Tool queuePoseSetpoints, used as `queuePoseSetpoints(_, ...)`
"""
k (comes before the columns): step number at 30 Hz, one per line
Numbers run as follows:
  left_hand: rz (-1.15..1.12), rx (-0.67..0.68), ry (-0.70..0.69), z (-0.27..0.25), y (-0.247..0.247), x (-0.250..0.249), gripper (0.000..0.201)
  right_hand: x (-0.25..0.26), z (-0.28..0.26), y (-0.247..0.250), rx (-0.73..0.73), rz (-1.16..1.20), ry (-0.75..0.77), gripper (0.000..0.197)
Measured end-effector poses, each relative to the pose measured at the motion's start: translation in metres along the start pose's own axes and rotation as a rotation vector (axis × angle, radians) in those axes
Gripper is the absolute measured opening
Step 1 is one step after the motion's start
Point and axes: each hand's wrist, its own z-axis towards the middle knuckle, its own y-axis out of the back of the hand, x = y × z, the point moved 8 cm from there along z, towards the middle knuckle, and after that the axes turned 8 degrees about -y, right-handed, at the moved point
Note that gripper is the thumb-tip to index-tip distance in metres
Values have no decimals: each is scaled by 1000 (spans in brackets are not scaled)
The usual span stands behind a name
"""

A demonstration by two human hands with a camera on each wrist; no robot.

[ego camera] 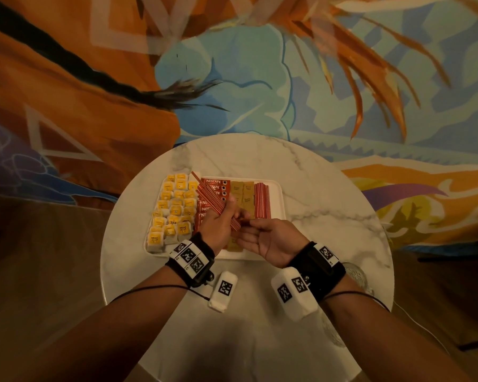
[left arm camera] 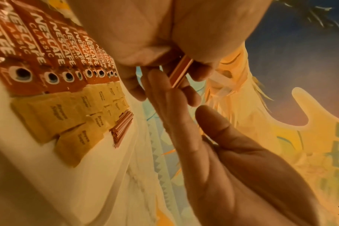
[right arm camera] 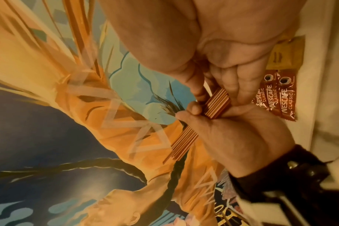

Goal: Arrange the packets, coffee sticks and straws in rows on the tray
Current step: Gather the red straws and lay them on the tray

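While most of the tray (ego camera: 276, 188) is already laid out, the head view shows a bundle of red-and-white straws (ego camera: 213, 201) lifted above it, gripped in the left hand (ego camera: 218, 224) with the fingers curled round it and the bundle slanting up and away to the left. The right hand (ego camera: 268, 238) lies palm up just beside, fingers relaxed and nearly straight, their tips meeting the near end of the bundle. On the tray sit yellow tea packets (ego camera: 171, 210) at the left, red coffee sticks (ego camera: 214, 186) next, brown sugar packets (ego camera: 242, 193) after them, and a row of laid straws (ego camera: 262, 199) at the right, all on a round marble surface (ego camera: 329, 202). From the left wrist, the straw ends (left arm camera: 179, 73) poke out of the curled left fingers and rest against the right hand's outstretched fingers (left arm camera: 164, 97); the coffee sticks (left arm camera: 48, 50), sugar packets (left arm camera: 68, 122) and laid straws (left arm camera: 122, 126) lie below in their rows. From the right wrist, the bundle (right arm camera: 217, 105) is pinched flat by the left thumb (right arm camera: 192, 110) and fingers, the right fingers pressing its end. The step in hand looks like squaring the straw ends before setting them down. The next move likely calls for carrying the bundle across, parallel to the laid row, and lowering it alongside without fanning the straws or nudging the sugar packets.
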Motion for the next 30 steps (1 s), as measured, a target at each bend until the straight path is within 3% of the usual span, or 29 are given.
queuePoseSetpoints(6, -9, 51, 99, -4, 6, 5, 47, 25, -8, 19, -189, -321, 133, 24)
queuePoseSetpoints(12, 120, 251, 195, -17, 2, 19, 44, 87, -41, -20, -283, -998, 591, 37)
queuePoseSetpoints(16, 167, 393, 239, -28, -10, 18, 41, 110, -65, -59, -331, -1343, 809, 46)
queuePoseSetpoints(21, 223, 478, 258, -32, -17, 17, 46, 109, -67, -83, -322, -1520, 862, 47)
queuePoseSetpoints(25, 226, 483, 244, -31, -16, 10, 46, 73, -50, -90, -70, -1640, 795, 40)
queuePoseSetpoints(27, 229, 489, 247, -31, -15, 12, 46, 75, -53, -89, -92, -1600, 822, 40)
queuePoseSetpoints(30, 239, 484, 255, -32, -15, 15, 48, 90, -61, -81, -267, -1536, 902, 42)
